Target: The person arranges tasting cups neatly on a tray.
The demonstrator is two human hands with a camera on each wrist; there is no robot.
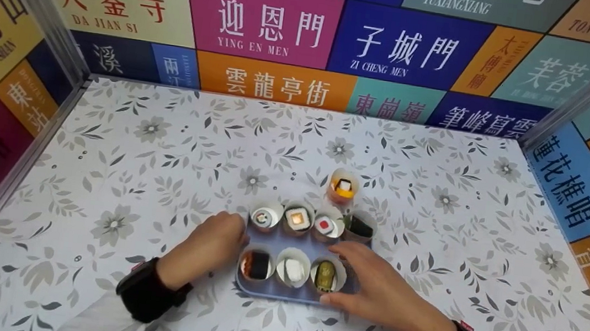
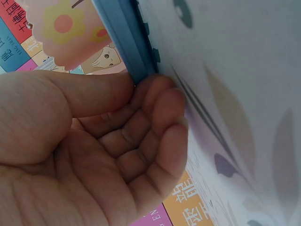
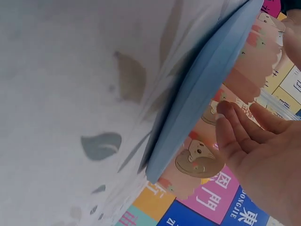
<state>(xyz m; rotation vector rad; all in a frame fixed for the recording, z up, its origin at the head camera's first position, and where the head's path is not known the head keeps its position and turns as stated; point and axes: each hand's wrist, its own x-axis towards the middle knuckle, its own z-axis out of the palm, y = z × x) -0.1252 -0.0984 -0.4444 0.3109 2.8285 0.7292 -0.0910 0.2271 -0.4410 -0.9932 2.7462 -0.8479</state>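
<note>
A blue tray [image 1: 291, 296] bears two rows of paper cups with sushi-like pieces. My left hand [image 1: 218, 240] pinches the tray's left edge, thumb on the blue rim [image 2: 124, 40] and fingers curled beneath. My right hand [image 1: 375, 286] spreads its thumb and fingers about the front-right cup [image 1: 335, 289], which holds a green oval piece [image 1: 326, 273]. In the right wrist view, its fingers [image 3: 240, 127] are loosely extended beside the printed cups; contact is unclear. Left of that cup are a white piece [image 1: 293, 269] and a dark-wrapped piece [image 1: 259, 266].
The back row has several cups, with a white-and-orange roll [image 1: 297, 218], a red-centred roll [image 1: 325, 225] and a dark-wrapped piece [image 1: 360, 225]. Behind the tray, another cup [image 1: 341, 196] stands on the floral tabletop [image 1: 116, 223]. Sign-printed panels [image 1: 266, 23] wall the sides and back.
</note>
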